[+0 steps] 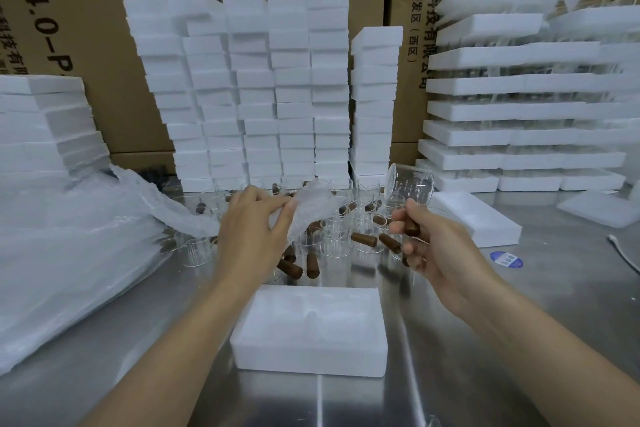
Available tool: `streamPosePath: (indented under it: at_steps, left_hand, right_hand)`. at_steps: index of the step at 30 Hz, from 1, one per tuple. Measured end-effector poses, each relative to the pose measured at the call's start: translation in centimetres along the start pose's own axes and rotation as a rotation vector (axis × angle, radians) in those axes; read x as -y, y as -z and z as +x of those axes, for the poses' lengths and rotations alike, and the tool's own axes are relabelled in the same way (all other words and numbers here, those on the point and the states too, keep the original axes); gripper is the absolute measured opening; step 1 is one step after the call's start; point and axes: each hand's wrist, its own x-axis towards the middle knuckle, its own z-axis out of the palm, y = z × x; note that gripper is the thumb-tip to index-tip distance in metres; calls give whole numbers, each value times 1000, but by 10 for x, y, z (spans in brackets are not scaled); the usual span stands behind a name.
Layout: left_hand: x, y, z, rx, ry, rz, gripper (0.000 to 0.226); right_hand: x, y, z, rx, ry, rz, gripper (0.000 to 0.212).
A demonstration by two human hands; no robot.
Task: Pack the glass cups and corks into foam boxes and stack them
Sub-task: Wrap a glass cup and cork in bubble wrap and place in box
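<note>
Foam box [308, 357]: open on the desk [519, 305], long axis left-right.
Left grip [249, 229]: beyond the box's left end, pinching bubble wrap [311, 208].
Right grip [440, 250]: beyond the box's right end, curled round a tilted glass cup [410, 184] and cork [412, 227].
Coming move: likely down-left into the box.

Clear glass cup [410, 189] tilted in midair, brown corks [363, 239] among upright cups [195, 251], open white foam box [308, 354] in front.

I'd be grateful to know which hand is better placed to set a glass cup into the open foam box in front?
Right. The right hand grips a tilted glass cup near the far right corner of the foam box. The left hand is busy pinching a piece of bubble wrap.
</note>
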Motion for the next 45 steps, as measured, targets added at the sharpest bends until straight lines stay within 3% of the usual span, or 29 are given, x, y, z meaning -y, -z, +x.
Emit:
streamPosePath:
  at_steps: [5,12,19,24,27,33,38,42,45]
  left_hand:
    - [-19,6,0,-39,73,-345,17]
    - [-44,11,-7,-51,42,-586,19]
    - [-47,16,-9,-155,-41,-541,14]
    - [-40,21,-8,-446,-345,-115,12]
    - [-36,20,-5,-305,-389,40,18]
    - [-29,15,-11,185,-111,217,33]
    - [-35,11,-14,181,-76,120,26]
    - [-36,-1,-18,284,-132,295,59]
    - [-32,-7,-17,221,-129,339,30]
  right_hand:
    - [-3,-7,-6,168,88,-59,33]
    - [-8,-16,-15,348,192,-49,34]
    - [-5,-14,-11,181,233,5,39]
    - [-1,-10,-10,150,289,6,41]
    - [-1,-11,-10,143,296,1,43]
    - [-6,-9,-7,-15,222,-70,26]
    - [-5,-9,-6,-52,202,-70,26]
    - [-5,-9,-7,-40,191,-81,26]
    - [-5,-10,-8,-19,171,-92,24]
